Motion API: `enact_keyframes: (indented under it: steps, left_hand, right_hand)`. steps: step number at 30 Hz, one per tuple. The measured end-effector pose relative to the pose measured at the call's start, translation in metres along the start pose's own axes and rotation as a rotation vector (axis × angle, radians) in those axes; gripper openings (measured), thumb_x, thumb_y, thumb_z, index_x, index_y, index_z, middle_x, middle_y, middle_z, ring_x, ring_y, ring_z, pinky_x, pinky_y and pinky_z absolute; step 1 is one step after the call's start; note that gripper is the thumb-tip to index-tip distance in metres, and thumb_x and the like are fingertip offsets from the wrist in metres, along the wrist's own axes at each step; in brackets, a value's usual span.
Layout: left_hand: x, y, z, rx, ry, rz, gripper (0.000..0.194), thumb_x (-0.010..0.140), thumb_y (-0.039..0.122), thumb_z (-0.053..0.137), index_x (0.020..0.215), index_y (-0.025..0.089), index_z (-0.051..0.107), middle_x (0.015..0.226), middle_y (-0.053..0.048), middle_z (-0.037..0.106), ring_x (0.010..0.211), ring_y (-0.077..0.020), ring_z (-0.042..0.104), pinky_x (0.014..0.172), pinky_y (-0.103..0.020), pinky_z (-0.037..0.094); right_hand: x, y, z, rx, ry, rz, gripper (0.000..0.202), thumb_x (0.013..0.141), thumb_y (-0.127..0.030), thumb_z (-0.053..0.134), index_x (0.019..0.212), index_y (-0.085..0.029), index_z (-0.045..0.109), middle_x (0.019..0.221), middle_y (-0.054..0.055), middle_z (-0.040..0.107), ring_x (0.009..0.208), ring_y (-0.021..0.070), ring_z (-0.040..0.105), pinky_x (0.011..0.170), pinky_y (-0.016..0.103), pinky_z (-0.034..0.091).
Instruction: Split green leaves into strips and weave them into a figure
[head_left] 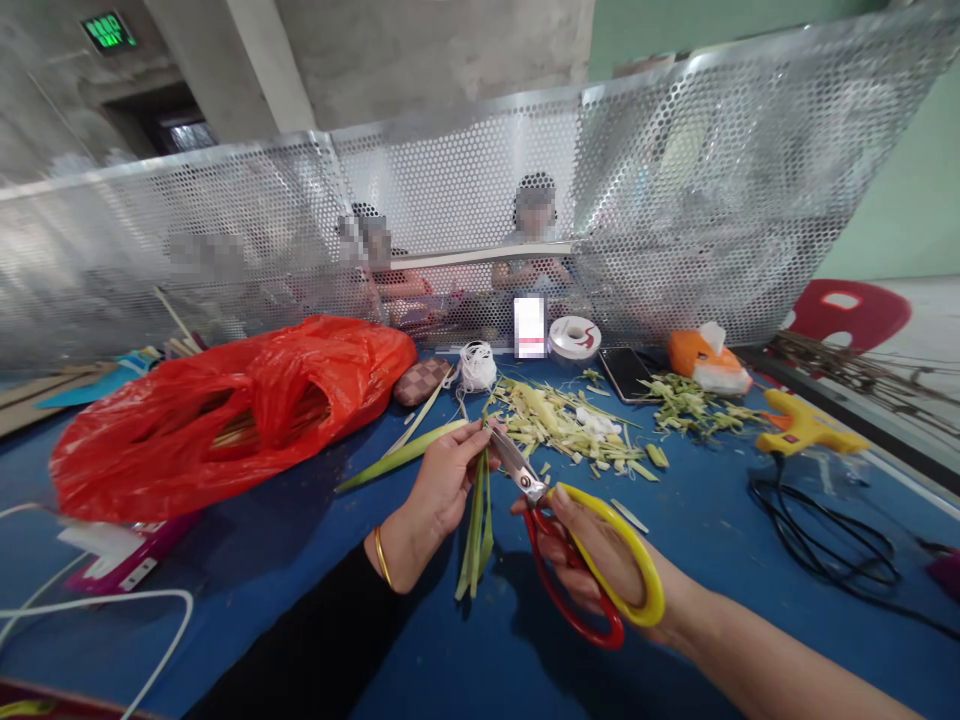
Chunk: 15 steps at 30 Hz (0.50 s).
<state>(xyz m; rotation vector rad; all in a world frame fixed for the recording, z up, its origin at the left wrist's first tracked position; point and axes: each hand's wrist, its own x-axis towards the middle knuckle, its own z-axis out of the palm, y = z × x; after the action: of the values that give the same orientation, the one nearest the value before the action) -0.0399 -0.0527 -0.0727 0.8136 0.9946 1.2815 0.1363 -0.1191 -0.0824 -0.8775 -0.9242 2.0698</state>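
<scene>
My left hand [442, 480] is closed in a pinch around a bundle of green leaf strips [474, 535], whose long ends hang down toward me. In my right hand [581, 540] are scissors [530, 487] with one red and one yellow handle loop. The blade tips reach to the top of the bundle, right by my left fingertips. Whether the blades are cutting anything there is too small to tell. A longer green leaf [397, 457] lies on the table just left of my left hand. Pale leaf trimmings [555, 415] are scattered beyond the scissors.
At left lies a red plastic bag [300, 380] with stalks inside. White string [477, 367], a ribbon spool [574, 338], a phone [626, 375] and a tissue pack [705, 362] line the back. A yellow glue gun [810, 425] with black cord sits right. Two people are behind the perforated metal screen [457, 170].
</scene>
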Motion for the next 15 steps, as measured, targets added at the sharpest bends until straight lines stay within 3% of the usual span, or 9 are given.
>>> enact_keyframes:
  steps: [15]
  left_hand:
    - [0.0033,-0.0012,-0.0010,-0.026,-0.009,-0.025,0.012,0.079,0.012,0.069,0.091,0.011,0.073,0.096,-0.009,0.074,0.070,-0.0130,0.067,0.056,-0.018,0.052]
  right_hand:
    - [0.0020,0.0023,-0.0004,-0.113,0.072,-0.108,0.054,0.080,-0.068,0.059,0.098,-0.017,0.059,0.059,-0.007,0.045,0.040,0.0011,0.031,0.038,0.014,0.022]
